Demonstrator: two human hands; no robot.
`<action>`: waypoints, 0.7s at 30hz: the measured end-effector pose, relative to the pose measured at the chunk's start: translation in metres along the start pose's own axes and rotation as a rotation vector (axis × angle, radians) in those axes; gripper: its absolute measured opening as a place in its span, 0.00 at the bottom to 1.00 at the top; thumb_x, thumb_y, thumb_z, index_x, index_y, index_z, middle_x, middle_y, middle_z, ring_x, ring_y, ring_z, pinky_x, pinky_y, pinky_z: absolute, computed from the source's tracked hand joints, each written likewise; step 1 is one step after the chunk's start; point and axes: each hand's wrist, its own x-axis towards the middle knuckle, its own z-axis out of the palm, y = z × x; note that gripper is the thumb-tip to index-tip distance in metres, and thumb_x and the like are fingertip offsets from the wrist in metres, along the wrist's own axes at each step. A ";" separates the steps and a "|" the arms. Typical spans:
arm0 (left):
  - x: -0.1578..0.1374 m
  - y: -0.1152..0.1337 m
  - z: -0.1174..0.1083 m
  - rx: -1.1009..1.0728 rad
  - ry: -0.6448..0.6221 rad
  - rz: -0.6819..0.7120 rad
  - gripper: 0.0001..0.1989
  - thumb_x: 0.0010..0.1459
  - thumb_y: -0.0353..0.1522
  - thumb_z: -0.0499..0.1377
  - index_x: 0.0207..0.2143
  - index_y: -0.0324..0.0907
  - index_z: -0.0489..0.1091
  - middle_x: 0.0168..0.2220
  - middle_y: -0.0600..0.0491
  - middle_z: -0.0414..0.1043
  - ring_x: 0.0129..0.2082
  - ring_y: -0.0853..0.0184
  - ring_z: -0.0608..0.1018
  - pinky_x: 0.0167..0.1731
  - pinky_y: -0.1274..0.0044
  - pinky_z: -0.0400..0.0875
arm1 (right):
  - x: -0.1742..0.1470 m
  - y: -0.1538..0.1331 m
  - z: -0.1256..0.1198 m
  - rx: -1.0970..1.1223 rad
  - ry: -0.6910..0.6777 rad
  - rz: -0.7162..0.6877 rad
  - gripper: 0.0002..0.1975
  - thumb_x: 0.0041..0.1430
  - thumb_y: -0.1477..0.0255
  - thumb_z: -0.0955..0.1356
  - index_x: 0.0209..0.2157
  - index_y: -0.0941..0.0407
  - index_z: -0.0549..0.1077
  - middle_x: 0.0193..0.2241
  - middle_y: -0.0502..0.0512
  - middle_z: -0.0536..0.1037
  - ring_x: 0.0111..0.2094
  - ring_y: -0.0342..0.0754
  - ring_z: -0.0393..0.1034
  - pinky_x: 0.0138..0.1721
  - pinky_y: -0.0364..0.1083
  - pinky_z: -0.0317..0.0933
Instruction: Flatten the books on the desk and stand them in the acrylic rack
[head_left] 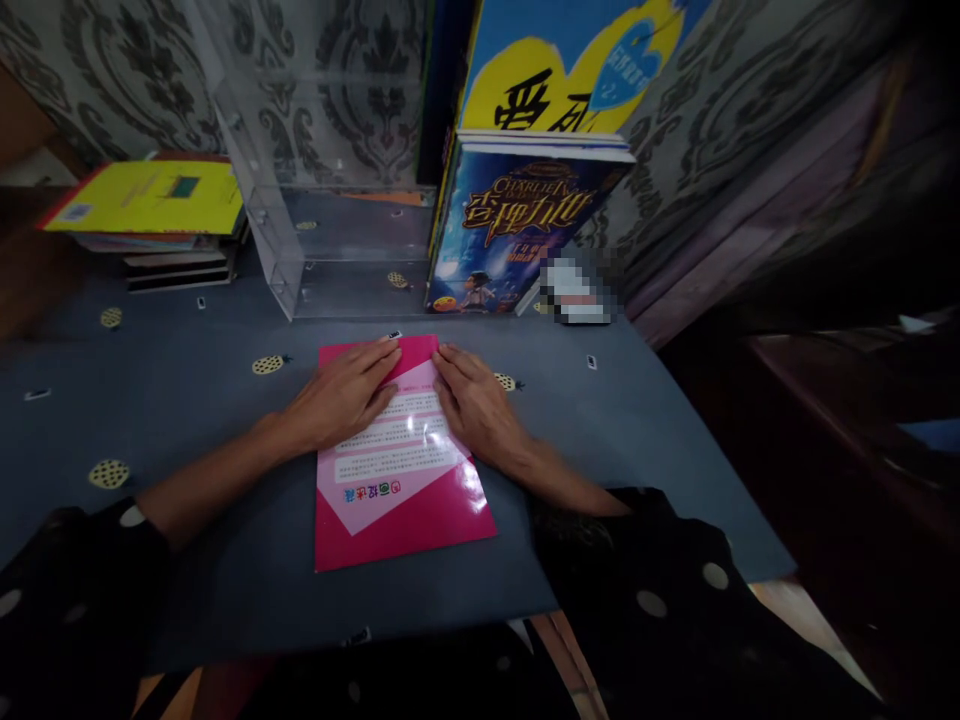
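Observation:
A thin pink book (pixel 420 520) lies flat on the table, its printed text upside down to me and its glossy cover catching the light. Resting on its upper left part is my left hand (pixel 341 393), fingers stretched out and flat. My right hand (pixel 480 408) lies along the upper right edge of the same book, fingers extended, the palm partly beyond the edge. Neither hand is wrapped around anything. The upper part of the cover is partly hidden under both hands.
Behind the book stands a clear plastic rack (pixel 262 200) holding upright books, a blue comic-style book (pixel 517 230) in front. A stack of books with a yellow cover (pixel 157 197) lies at the left. A blurred-out white object (pixel 577 290) sits right of the rack on the dark patterned tablecloth (pixel 615 430).

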 end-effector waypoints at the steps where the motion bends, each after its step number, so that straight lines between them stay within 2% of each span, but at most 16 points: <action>1: 0.007 0.000 0.001 -0.009 -0.007 0.030 0.26 0.70 0.38 0.44 0.64 0.35 0.59 0.66 0.41 0.60 0.67 0.58 0.62 0.65 0.61 0.59 | 0.000 0.000 0.000 0.000 0.002 -0.003 0.24 0.68 0.71 0.57 0.61 0.63 0.68 0.60 0.69 0.70 0.64 0.61 0.61 0.64 0.65 0.56; 4: 0.026 0.001 0.005 -0.027 -0.030 0.097 0.25 0.70 0.37 0.43 0.65 0.36 0.59 0.67 0.43 0.59 0.67 0.60 0.62 0.66 0.63 0.57 | -0.001 0.001 0.001 -0.002 0.016 -0.021 0.25 0.68 0.71 0.57 0.62 0.61 0.66 0.60 0.67 0.70 0.64 0.60 0.61 0.64 0.65 0.57; 8: 0.042 0.001 0.013 -0.044 -0.018 0.143 0.25 0.70 0.35 0.43 0.65 0.33 0.59 0.67 0.42 0.60 0.67 0.61 0.62 0.66 0.65 0.56 | -0.001 0.001 0.000 -0.002 0.024 -0.036 0.25 0.68 0.71 0.57 0.63 0.59 0.65 0.61 0.66 0.69 0.64 0.60 0.60 0.64 0.66 0.57; 15: 0.043 0.001 0.018 -0.048 0.049 0.161 0.24 0.71 0.36 0.44 0.63 0.36 0.62 0.66 0.42 0.61 0.66 0.61 0.64 0.64 0.64 0.58 | -0.004 -0.005 -0.005 -0.060 0.008 -0.040 0.24 0.67 0.72 0.58 0.60 0.65 0.68 0.60 0.71 0.69 0.64 0.60 0.61 0.63 0.63 0.59; 21: 0.043 0.001 0.020 -0.054 0.059 0.143 0.24 0.71 0.36 0.45 0.64 0.36 0.61 0.65 0.42 0.62 0.66 0.61 0.64 0.64 0.64 0.59 | -0.021 -0.013 -0.012 -0.124 -0.007 -0.064 0.24 0.67 0.73 0.58 0.60 0.67 0.67 0.60 0.73 0.70 0.63 0.61 0.62 0.63 0.63 0.60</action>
